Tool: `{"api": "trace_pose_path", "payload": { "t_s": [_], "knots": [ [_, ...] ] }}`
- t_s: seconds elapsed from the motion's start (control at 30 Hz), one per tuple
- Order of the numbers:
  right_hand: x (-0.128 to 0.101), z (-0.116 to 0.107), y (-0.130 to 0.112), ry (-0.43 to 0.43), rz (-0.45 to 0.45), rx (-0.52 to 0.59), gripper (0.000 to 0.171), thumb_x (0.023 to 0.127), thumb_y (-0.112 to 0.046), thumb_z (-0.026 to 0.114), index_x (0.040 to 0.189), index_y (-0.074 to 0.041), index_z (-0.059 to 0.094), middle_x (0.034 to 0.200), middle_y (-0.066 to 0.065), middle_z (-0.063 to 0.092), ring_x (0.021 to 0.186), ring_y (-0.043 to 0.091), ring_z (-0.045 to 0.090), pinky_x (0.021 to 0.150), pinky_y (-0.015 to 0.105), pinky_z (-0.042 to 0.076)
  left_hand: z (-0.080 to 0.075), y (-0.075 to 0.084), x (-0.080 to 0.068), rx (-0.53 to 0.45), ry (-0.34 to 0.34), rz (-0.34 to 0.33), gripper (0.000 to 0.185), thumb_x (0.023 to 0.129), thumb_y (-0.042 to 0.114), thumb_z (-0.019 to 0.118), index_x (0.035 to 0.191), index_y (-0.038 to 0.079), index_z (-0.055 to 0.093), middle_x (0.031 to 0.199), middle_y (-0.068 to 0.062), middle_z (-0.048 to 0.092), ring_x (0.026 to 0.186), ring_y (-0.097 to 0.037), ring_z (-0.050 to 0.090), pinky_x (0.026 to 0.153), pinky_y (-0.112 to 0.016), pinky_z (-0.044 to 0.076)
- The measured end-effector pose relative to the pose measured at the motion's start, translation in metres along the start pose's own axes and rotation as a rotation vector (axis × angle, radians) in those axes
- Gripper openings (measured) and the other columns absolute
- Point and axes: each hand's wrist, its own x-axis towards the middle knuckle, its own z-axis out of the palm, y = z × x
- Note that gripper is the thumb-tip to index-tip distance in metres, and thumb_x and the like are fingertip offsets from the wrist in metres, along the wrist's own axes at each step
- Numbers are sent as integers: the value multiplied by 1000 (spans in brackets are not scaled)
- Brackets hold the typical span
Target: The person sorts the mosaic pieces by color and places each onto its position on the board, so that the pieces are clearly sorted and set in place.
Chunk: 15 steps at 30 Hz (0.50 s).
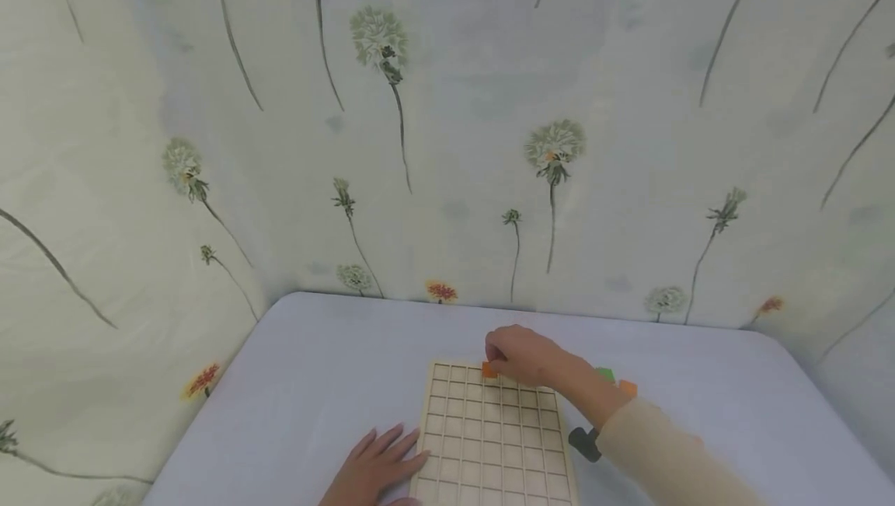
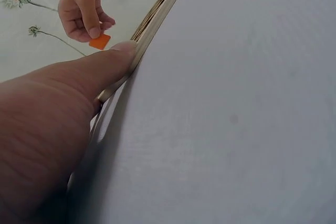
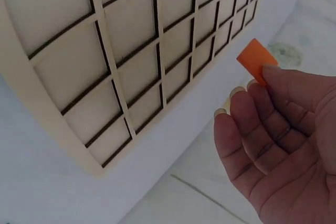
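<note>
Orange square tile (image 1: 489,370). Pale wooden board (image 1: 489,444), dark-lined square grid. Pale lavender tablecloth (image 1: 315,382). Cream backdrop (image 1: 447,141), grey-green dandelion print, few orange-red blooms. Green piece (image 1: 605,374), orange piece (image 1: 627,388). Beige sleeve (image 1: 664,451).

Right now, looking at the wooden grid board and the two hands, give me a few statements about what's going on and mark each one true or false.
1. The right hand pinches an orange tile. True.
2. The left hand lifts the wooden grid board off the table. False: its straight fingers rest against the board's left edge, and the board lies flat on the table.
3. Every cell of the board is filled with coloured tiles. False: the cells in view are bare wood.
4. A green piece and another orange piece lie on the table to the right of the board. True.
</note>
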Motion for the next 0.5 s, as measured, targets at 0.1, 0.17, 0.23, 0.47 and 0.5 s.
{"api": "trace_pose_path", "payload": {
  "t_s": [0.1,0.17,0.23,0.47,0.5],
  "knots": [
    [7,11,-1,-7,-40,2,16,98,-5,68,87,-16,62,79,-9,57,72,11,51,65,32,49,3,-2,0,-6,-55,-19,52,102,56,57,144,27,66,152,-1,58,138,-29,53,101,-62,50],
    [10,17,-1,-19,-62,15,17,98,-4,69,87,-15,62,78,-8,57,70,11,51,64,31,48,4,-4,0,-45,-125,-48,56,103,59,53,148,28,62,155,-1,55,142,-29,50,105,-63,47],
    [12,21,-2,-27,-74,31,16,98,-3,68,87,-14,62,78,-8,57,70,10,51,63,31,48,3,-4,1,-95,-191,-86,61,102,64,50,152,29,58,159,0,51,146,-28,45,109,-64,43],
    [13,29,-1,-24,-51,57,16,100,-4,66,88,-15,63,81,-9,59,72,10,52,65,32,49,-3,0,4,-162,-218,-120,62,103,64,48,153,28,57,160,0,49,147,-29,43,111,-65,40],
    [13,30,-2,-31,-48,61,16,100,-4,66,88,-14,64,81,-9,59,72,10,52,66,32,49,-4,1,3,-169,-214,-122,62,102,64,50,153,28,57,160,0,49,147,-29,43,111,-65,40]
  ]
}}
